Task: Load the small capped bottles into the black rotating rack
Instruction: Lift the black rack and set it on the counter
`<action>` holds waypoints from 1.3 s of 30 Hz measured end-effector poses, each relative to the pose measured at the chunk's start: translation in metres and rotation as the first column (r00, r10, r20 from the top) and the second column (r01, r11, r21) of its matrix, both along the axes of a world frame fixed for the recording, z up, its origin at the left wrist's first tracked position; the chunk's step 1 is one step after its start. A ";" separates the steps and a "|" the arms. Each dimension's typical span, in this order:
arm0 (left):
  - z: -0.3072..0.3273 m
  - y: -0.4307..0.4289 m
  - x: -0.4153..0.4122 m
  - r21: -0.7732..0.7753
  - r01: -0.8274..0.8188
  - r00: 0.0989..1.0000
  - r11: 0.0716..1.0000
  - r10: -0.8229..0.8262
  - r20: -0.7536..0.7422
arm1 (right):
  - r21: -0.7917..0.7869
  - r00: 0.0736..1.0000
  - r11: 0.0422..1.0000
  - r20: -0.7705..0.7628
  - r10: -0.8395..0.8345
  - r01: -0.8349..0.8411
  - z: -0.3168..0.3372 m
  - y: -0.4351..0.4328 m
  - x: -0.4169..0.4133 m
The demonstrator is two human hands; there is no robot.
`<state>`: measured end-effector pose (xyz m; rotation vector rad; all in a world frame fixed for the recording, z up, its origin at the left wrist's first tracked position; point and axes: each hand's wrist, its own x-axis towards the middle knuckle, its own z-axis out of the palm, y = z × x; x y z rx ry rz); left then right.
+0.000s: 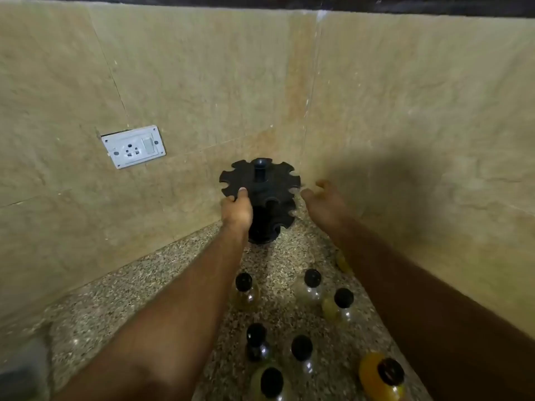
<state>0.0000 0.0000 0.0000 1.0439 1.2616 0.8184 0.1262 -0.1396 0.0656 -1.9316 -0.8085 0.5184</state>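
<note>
Your left hand (237, 209) grips the rack (278, 183) rim; your right hand (324, 202), fingers (323, 185) loose and empty, sits nearer the upright bottles (312, 280) back toward you.

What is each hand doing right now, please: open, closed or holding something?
Left hand: fingers and thumb grip the top rim of the black rack.
Right hand: open, holding nothing, close to the rack's right edge.

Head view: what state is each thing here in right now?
black rack: upright, every visible slot empty.
left hand: grips the rack's top disc rim.
right hand: open, beside the rack, holding nothing.
bottles: capped, standing on the counter, unloaded.
wall socket: nothing plugged in.
</note>
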 end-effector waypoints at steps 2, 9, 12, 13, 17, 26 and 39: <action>-0.011 0.016 0.002 -0.080 -0.093 0.992 0.992 0.099 0.080 | -0.018 1.000 1.000 -0.029 -0.009 0.009 -0.015 0.030 0.007; -0.037 0.045 -0.001 -0.254 0.082 0.947 0.964 0.004 0.320 | 0.095 0.790 0.994 -0.613 0.010 0.062 -0.077 0.106 0.032; -0.049 0.059 0.001 -0.201 0.118 0.922 0.972 -0.033 0.385 | 0.107 0.694 0.983 -0.719 -0.026 0.148 -0.089 0.122 0.039; -0.052 0.063 0.001 -0.171 0.137 0.910 0.976 -0.056 0.411 | 0.115 0.677 0.980 -0.735 -0.028 0.165 -0.090 0.125 0.039; -0.047 0.060 0.006 -0.099 0.178 0.881 0.979 -0.114 0.458 | 0.180 0.621 0.964 -0.784 0.022 0.193 -0.091 0.131 0.040; 0.001 0.028 0.021 -0.107 0.234 0.853 0.966 -0.151 0.500 | 0.282 0.593 0.913 -0.803 0.057 0.295 -0.050 0.086 0.046; 0.105 -0.123 0.081 0.106 0.593 0.631 0.798 -0.542 0.555 | 0.442 0.721 0.689 -0.672 -0.169 0.574 0.071 -0.127 0.048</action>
